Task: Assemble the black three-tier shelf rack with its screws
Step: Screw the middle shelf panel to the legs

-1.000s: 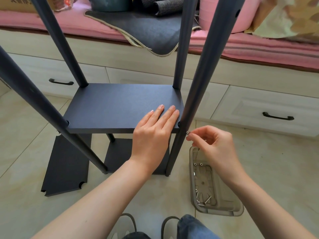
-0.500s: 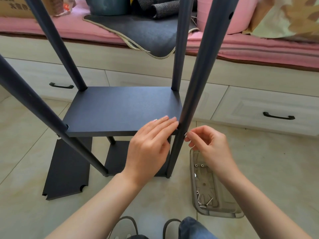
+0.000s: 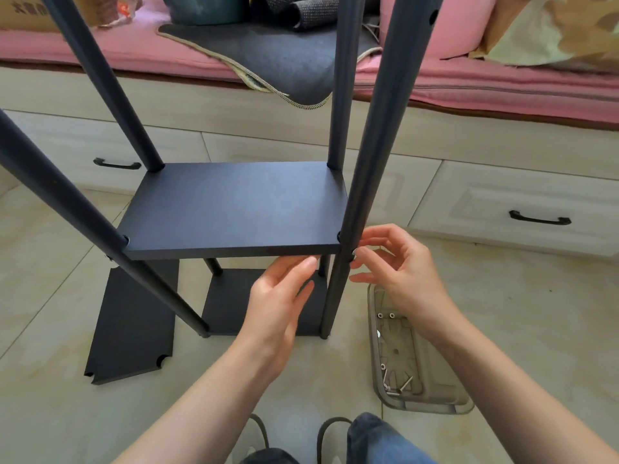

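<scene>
The black rack stands on the floor on four poles. Its middle shelf sits between them, above the bottom shelf. A third black shelf board lies flat on the tiles to the left. My left hand reaches under the middle shelf's front edge, fingers apart, fingertips touching its underside. My right hand pinches a small screw against the front right pole at shelf height; the fingertips almost hide the screw.
A clear plastic tray with loose screws lies on the floor at the right, beside my knee. Behind the rack runs a white drawer bench with pink cushions and a dark mat. My shoes show at the bottom.
My left hand slid off the top of the middle shelf and now sits under its front edge. My right hand moved the screw up to the front right pole.
</scene>
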Tool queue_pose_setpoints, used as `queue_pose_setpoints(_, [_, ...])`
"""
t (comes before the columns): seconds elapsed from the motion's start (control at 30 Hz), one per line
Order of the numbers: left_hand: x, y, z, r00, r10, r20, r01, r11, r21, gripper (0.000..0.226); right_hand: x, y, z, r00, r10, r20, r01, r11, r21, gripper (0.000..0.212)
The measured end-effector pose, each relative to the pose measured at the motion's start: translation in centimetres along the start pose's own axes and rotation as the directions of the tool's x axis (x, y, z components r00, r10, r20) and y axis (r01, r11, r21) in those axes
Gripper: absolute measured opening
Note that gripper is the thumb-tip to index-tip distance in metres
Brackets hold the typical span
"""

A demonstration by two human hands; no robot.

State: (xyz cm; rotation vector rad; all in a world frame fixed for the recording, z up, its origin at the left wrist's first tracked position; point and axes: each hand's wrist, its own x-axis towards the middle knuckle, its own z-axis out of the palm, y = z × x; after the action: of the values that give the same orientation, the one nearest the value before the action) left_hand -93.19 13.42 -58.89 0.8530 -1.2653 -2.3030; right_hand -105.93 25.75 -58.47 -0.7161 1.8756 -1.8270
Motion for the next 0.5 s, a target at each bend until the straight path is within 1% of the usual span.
queue_pose_setpoints(0.1, [0.1,0.0,0.9,0.999,0.0,0.048,0.004,0.996,-0.094,0.036,-0.2,-0.3,0.6,1.0,0.002,0.016,-0.002,1.0,0.014,0.011])
queue_pose_setpoints(0.2, [0.1,0.4,1.4,1.0,-0.011,0.004,0.011,0.979,-0.203,0.027,-0.5,-0.3,1.6,0.999,-0.005,0.041,0.005,1.0,0.001,0.01])
queue_pose_setpoints(0.3, [-0.2,0.6,1.1,0.999,-0.009,-0.033,0.0,0.967,-0.256,0.023,-1.1,-0.2,2.7,0.998,-0.026,0.065,0.026,1.0,-0.008,0.01])
queue_pose_setpoints(0.4, [-0.2,0.6,0.5,1.0,0.014,-0.025,-0.02,0.963,-0.267,0.025,-1.3,-0.2,3.2,0.997,-0.04,0.072,0.042,0.999,-0.03,0.012])
queue_pose_setpoints(0.5, [-0.1,0.6,0.1,0.999,0.034,0.022,-0.026,0.964,-0.266,0.027,-1.3,-0.4,3.4,0.996,-0.047,0.08,0.052,0.997,-0.062,0.019])
